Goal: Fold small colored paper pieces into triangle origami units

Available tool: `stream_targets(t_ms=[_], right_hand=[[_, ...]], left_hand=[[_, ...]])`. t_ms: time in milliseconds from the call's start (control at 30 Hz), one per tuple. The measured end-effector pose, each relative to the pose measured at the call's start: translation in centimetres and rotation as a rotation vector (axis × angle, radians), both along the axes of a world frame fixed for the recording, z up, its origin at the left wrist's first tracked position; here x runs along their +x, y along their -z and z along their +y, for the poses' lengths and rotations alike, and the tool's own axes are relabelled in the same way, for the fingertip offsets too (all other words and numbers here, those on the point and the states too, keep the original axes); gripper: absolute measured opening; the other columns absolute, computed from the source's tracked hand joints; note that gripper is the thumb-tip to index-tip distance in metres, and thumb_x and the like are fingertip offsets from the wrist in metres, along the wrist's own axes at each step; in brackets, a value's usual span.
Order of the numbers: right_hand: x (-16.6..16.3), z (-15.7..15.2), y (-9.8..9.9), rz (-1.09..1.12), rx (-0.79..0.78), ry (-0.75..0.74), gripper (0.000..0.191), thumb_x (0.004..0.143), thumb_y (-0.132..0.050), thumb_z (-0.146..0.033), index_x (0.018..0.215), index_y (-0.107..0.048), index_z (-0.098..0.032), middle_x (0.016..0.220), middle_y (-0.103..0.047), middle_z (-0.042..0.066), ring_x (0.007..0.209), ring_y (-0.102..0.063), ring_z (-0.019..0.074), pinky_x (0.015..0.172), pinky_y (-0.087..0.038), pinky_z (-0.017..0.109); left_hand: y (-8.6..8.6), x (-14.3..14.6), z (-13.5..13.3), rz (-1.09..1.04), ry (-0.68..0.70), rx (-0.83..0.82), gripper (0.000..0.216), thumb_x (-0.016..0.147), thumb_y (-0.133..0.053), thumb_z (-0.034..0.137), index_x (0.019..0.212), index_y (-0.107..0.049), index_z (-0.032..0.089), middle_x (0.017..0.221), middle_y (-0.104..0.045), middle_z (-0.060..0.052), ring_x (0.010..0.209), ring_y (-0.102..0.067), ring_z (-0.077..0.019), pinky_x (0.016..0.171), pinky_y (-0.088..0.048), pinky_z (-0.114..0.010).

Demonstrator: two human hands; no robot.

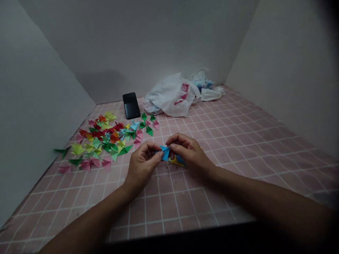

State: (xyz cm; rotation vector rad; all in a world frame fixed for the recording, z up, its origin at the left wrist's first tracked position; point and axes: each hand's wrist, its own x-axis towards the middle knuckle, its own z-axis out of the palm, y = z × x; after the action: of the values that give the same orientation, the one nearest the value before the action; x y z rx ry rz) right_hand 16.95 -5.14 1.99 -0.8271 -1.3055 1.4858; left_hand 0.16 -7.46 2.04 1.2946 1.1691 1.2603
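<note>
While the left hand [143, 164] and the right hand [189, 151] pinch a blue folded paper [165, 153], paper triangles lie heaped nearby

Both hands are close together and clamped on the blue folded paper, which sits between them, just above the mat. The left thumb and curled fingers grip its left side, while the right fingers [182, 144] arch over it from the other side. Its pointed blue flaps show in the gap between the hands. Just below it and touching the right hand lies a yellow-and-blue printed paper [177, 161], partly hidden. A few dark specks [167, 168] dot the pink grid-patterned mat [238, 148] under the hands.

Farther left, a loose spread of origami triangles [106, 139] in red, orange, yellow, lime, green, pink and pale blue covers the mat, with its nearest pieces not far from the left hand. One green piece [62, 151] sits at the spread's far left edge, by the wall. Beyond the triangles lies a black smartphone [131, 105], screen up. To its right, a crumpled white plastic bag [169, 96] with a red print rests against the back, beside a blue-patterned packet [203, 84] and a white crumpled wad [210, 94]. Plain white walls [132, 46] enclose the mat on three sides.
</note>
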Motion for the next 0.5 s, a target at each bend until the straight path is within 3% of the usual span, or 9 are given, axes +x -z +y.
stream_targets(t_ms=[300, 500], right_hand=[[0.0, -0.06, 0.17, -0.086, -0.079, -0.067, 0.022, 0.084, -0.064, -0.038, 0.077, -0.059, -0.018, 0.061, -0.058, -0.002, 0.055, -0.054, 0.0104, 0.056, -0.042, 0.025], [-0.07, -0.09, -0.03, -0.085, -0.134, -0.068, 0.019, 0.08, -0.065, -0.034, 0.073, -0.059, -0.018, 0.058, -0.057, -0.004, 0.05, -0.051, 0.0091, 0.05, -0.039, 0.023]], left_hand=[[0.08, 0.07, 0.01, 0.027, -0.008, 0.029, 0.01, 0.076, -0.074, 0.02, 0.08, -0.066, 0.018, 0.075, -0.065, 0.0, 0.07, -0.06, -0.0123, 0.065, -0.048, -0.023], [0.15, 0.09, -0.01, 0.041, -0.009, 0.039, 0.011, 0.075, -0.075, 0.021, 0.081, -0.066, 0.018, 0.075, -0.066, 0.0, 0.069, -0.061, -0.0128, 0.065, -0.048, -0.023]])
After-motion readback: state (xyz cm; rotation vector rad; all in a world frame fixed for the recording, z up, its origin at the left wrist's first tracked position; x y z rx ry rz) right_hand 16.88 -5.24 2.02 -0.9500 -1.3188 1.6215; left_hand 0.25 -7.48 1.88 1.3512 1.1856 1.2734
